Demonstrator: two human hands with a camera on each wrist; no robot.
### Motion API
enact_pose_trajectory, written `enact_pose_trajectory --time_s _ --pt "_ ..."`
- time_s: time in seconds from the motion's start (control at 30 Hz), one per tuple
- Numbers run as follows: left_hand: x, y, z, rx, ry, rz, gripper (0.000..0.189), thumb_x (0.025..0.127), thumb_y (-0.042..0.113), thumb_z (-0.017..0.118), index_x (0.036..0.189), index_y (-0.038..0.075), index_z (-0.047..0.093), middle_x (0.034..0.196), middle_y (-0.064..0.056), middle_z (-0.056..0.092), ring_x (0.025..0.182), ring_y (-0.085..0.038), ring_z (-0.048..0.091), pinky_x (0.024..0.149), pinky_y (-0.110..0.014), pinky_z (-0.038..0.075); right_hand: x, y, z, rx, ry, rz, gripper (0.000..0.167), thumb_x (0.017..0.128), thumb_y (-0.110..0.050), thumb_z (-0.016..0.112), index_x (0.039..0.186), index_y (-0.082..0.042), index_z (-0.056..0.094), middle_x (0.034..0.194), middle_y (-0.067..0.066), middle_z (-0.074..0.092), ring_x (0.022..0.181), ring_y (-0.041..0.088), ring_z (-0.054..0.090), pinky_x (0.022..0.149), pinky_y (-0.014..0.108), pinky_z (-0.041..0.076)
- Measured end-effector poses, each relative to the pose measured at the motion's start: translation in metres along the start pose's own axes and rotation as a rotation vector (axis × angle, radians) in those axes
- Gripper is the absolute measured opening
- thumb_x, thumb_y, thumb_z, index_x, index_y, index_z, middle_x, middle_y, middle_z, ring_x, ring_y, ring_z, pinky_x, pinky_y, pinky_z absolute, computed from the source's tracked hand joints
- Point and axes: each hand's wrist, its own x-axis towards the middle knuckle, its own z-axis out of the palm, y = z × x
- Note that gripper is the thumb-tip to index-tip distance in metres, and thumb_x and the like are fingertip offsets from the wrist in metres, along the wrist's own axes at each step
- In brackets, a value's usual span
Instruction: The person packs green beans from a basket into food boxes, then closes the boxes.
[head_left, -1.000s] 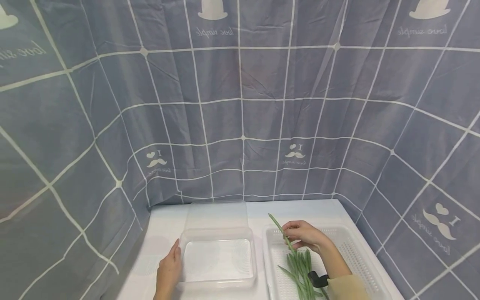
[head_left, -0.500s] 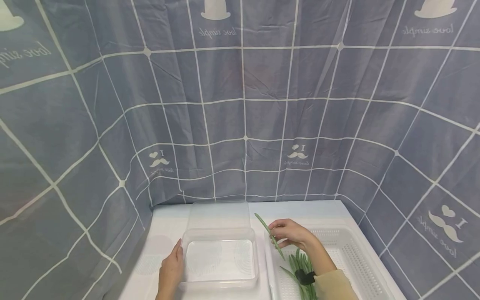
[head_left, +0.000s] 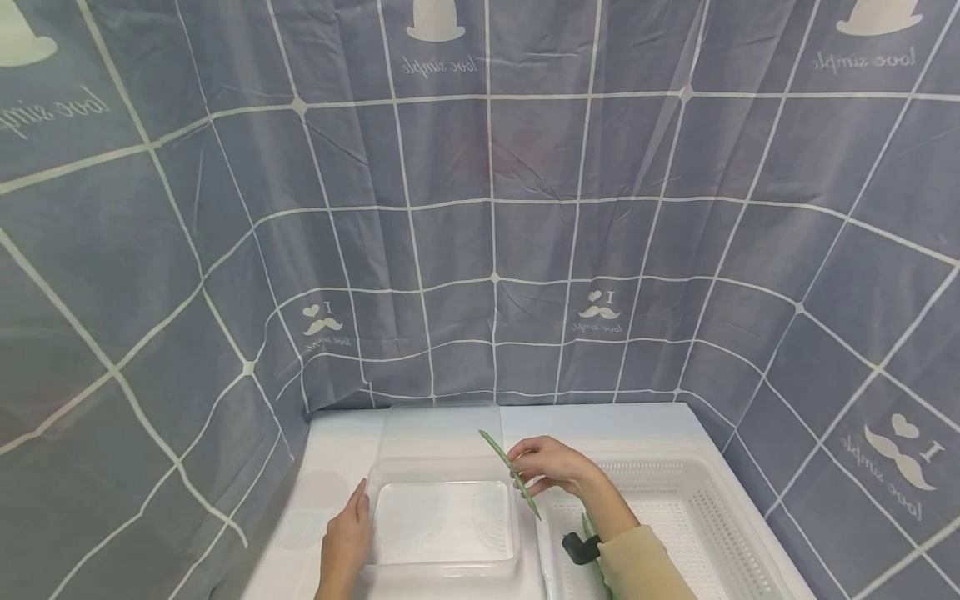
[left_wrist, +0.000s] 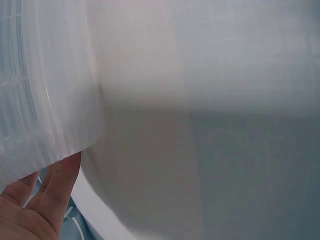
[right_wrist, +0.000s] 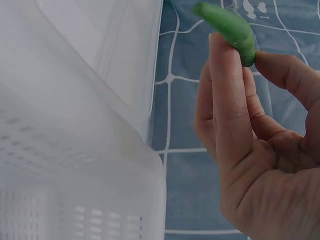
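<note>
My right hand [head_left: 551,467] pinches a slender green bean [head_left: 517,483] between thumb and fingertips. It hangs over the gap between the clear plastic container [head_left: 442,571] and the white perforated basket [head_left: 663,508]. In the right wrist view the bean [right_wrist: 230,27] shows end-on, held above the right hand [right_wrist: 260,130]. My left hand [head_left: 347,537] rests with fairly straight fingers against the container's left side. The left wrist view has the left hand [left_wrist: 42,205] touching the wall of the container [left_wrist: 55,100]. More green beans [head_left: 592,542] lie in the basket, mostly hidden under my right forearm.
A clear flat lid [head_left: 442,429] lies behind the container on the white table [head_left: 592,421]. Grey-blue curtain [head_left: 525,242] with white lines surrounds the table at the back and both sides. A black strap mount [head_left: 581,548] sits on my right wrist.
My right hand has carried the green bean leftward from above the basket toward the container's right rim. The left hand stays against the container. The view has shifted slightly.
</note>
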Motion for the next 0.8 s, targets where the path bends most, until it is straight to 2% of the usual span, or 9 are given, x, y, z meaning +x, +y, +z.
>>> enact_pose_trajectory --time_s 0.2,0.57,0.8 --pt "0.000 -0.001 -0.001 0.007 -0.002 0.008 0.053 0.117 0.033 0.029 0.157 0.003 0.048 0.145 -0.031 0.059 0.129 -0.054 0.063 0.106 -0.069 0.052 0.013 -0.004 0.014 -0.019 -0.022 0.016 0.029 0.094 -0.007 0.069 0.121 0.005 0.067 0.102 0.018 0.075 0.079 0.014 0.075 0.068 0.030 0.068" --pt "0.000 -0.001 0.001 0.012 0.001 0.021 0.052 0.117 0.032 0.032 0.156 0.003 0.049 0.143 -0.031 0.061 0.122 -0.054 0.067 0.100 -0.068 0.056 0.040 -0.009 0.042 -0.084 -0.045 0.063 0.021 0.095 -0.006 0.070 0.114 0.002 0.070 0.095 0.011 0.074 0.075 0.014 0.075 0.065 0.031 0.068" --pt "-0.001 -0.001 -0.001 0.015 0.007 0.011 0.051 0.117 0.031 0.032 0.156 0.002 0.050 0.144 -0.031 0.061 0.124 -0.054 0.066 0.101 -0.068 0.055 0.053 -0.010 0.063 -0.125 -0.056 0.103 0.021 0.089 -0.004 0.071 0.110 0.001 0.072 0.092 0.015 0.076 0.075 0.018 0.076 0.065 0.033 0.068"
